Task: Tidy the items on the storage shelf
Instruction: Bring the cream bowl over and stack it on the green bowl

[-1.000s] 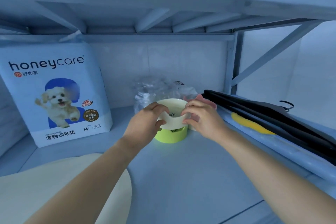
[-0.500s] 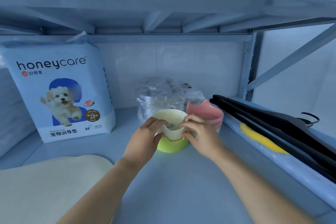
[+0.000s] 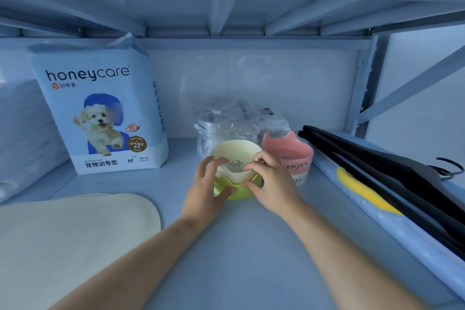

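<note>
Fingertips and thumb of the right hand (image 3: pixel 270 181) are pinching the cream ceramic paw-print bowl (image 3: pixel 235 156) on its lime-green stand (image 3: pixel 239 193), the left hand (image 3: pixel 208 184) lying loose with fingers spread against it. Standing on the storage shelf (image 3: pixel 239 246) just beside the pink cat-eared bowl (image 3: pixel 292 156) lettered "Enjoy", it is seemingly being set down, calling next for a clean release; the blue-white pad pack (image 3: pixel 100 113) leftward is reading "honeycare", "M+", "38PCS".

We locate the cream bowl (image 3: pixel 235 152) at mid-depth on the shelf (image 3: pixel 251 246). It sits in a lime-green base (image 3: pixel 239 192), with a paw print on its front wall and its opening tilted toward us. Just beside it on the right, the pink bowl (image 3: pixel 297 158) stands upright, with a cat-ear rim and "Enjoy" lettering.
</note>
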### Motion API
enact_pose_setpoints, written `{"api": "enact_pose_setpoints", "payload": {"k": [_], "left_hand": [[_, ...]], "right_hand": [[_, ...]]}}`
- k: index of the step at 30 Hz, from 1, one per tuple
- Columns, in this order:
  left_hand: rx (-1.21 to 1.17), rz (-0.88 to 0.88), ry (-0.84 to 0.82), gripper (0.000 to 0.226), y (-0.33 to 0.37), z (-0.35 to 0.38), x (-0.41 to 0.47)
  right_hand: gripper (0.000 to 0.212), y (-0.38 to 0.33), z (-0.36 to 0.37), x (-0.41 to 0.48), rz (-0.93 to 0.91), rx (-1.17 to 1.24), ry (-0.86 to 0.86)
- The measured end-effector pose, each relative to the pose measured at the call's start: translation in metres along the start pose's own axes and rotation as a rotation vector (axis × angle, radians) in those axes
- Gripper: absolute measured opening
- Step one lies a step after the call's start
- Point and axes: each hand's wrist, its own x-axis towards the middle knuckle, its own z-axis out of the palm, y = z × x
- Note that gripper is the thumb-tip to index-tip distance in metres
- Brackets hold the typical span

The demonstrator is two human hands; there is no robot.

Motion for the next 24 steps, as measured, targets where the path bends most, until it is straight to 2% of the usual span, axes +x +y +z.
{"api": "enact_pose_setpoints", "payload": {"k": [4,10,14,19,24], "left_hand": [[-0.095,-0.028,0.01,0.057,0.003,0.0015,-0.0001],[-0.184,-0.163,0.049,0.086,0.0061,0.0069,-0.0019],[-0.197,-0.28,0.046,0.094,0.001,0.0056,-0.0039],[-0.298,-0.342,0.008,0.096,-0.0012,0.0077,-0.002],[-0.382,-0.349,0.003,0.087,-0.001,0.0047,-0.002]], "right_hand": [[0.023,0.0011,0.0003,-0.0004,0.006,0.019,-0.003],[0.012,0.0023,0.0004,0.0033,-0.017,0.057,0.039],[0.01,0.0022,0.0024,0.0029,-0.028,0.089,0.033],[0.01,0.0039,0.001,0.0035,-0.027,0.1,0.037],[0.011,0.003,0.0019,0.0046,-0.01,0.1,0.034]]}}
